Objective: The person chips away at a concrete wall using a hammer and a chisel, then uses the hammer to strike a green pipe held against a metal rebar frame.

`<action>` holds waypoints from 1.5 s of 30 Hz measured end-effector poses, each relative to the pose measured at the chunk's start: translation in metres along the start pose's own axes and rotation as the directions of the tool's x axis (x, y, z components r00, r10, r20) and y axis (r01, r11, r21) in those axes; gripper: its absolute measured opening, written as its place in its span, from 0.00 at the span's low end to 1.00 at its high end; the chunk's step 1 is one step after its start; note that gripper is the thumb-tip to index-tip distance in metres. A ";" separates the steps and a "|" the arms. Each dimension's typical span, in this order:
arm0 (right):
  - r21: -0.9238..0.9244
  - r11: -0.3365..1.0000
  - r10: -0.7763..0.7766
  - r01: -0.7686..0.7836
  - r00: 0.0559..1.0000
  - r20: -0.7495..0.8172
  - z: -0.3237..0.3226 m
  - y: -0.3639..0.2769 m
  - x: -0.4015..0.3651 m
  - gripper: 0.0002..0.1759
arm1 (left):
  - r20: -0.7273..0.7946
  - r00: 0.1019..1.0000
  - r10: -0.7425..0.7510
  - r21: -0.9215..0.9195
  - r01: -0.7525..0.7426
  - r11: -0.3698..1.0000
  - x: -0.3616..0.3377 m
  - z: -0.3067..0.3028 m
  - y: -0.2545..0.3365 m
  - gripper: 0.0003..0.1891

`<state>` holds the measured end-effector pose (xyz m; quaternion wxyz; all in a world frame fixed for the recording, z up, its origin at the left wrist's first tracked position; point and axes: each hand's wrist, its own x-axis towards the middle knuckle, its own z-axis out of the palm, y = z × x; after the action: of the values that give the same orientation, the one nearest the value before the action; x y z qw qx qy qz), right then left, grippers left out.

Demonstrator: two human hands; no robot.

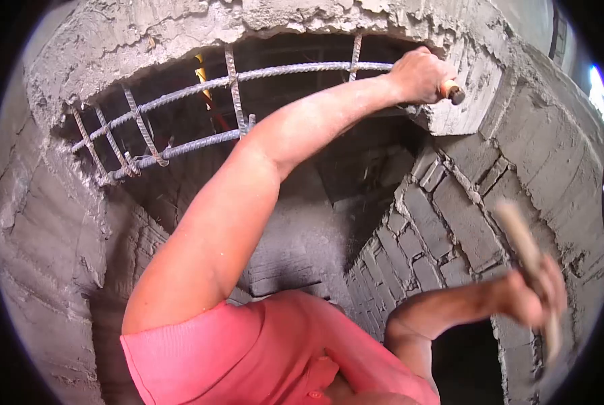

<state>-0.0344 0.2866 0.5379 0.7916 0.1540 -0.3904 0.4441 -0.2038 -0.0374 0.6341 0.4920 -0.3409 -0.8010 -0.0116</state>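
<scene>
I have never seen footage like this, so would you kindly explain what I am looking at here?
There is no machine here: one camera sits on a person's head and looks at their own two bare hands; its wide lens bends the edges. The person wears a pink shirt. The left hand is raised to a broken concrete edge and grips a tool whose tan end sticks out of the fist; its kind I cannot tell. Beside it, exposed rebar crosses the opening. The right hand holds a wooden handle, blurred, with no head visible. Behind stands a brick wall.
</scene>
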 end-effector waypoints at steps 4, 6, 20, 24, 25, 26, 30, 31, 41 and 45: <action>0.698 0.716 0.372 -0.005 0.849 -0.376 -0.013 0.005 -0.002 0.02 | -0.019 1.000 -0.013 -0.031 0.012 0.999 0.002 -0.001 0.002 0.07; 0.268 0.876 0.461 -0.402 0.860 -0.220 0.056 -0.016 -0.118 0.02 | -0.057 0.998 0.010 -0.034 -0.012 0.999 0.002 0.001 0.001 0.07; 0.653 0.709 0.566 -0.266 0.767 -0.303 0.014 0.010 -0.057 0.12 | -0.011 0.998 -0.066 -0.065 0.065 0.996 0.001 -0.003 0.004 0.09; 0.449 0.259 0.857 -0.855 0.418 0.300 0.035 -0.050 -0.116 0.06 | 0.101 0.987 -0.125 0.080 0.117 0.990 0.003 -0.010 0.004 0.11; 0.317 0.005 0.813 -0.948 0.189 0.551 0.060 -0.070 -0.114 0.05 | 0.101 0.993 -0.058 0.081 0.050 0.995 0.003 -0.008 0.002 0.11; 0.107 -0.214 0.657 -0.971 -0.062 0.751 0.085 -0.076 -0.107 0.04 | 0.043 0.993 -0.111 0.036 0.109 0.993 0.005 -0.007 0.001 0.10; 0.504 0.748 0.352 -0.432 0.902 0.251 0.051 -0.017 -0.063 0.09 | 0.011 0.994 -0.107 -0.018 0.107 0.994 0.000 -0.005 0.003 0.10; 0.839 0.234 0.498 -0.492 0.801 0.331 0.033 -0.003 -0.036 0.08 | -0.007 0.995 -0.099 -0.021 0.099 0.995 0.000 -0.004 0.003 0.10; 0.082 -0.165 0.562 -0.983 -0.025 0.826 0.076 -0.059 -0.109 0.10 | -0.050 0.997 0.052 0.009 -0.051 0.999 -0.003 -0.003 0.002 0.13; 0.518 -0.121 0.584 -0.847 0.361 0.727 0.053 -0.039 -0.111 0.08 | -0.099 0.995 -0.024 -0.052 0.019 0.998 0.004 0.000 0.019 0.17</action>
<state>-0.0615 0.1684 0.4923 0.1416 0.3447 -0.2155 0.9026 -0.1944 -0.0206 0.6318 0.5224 -0.3436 -0.7786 -0.0542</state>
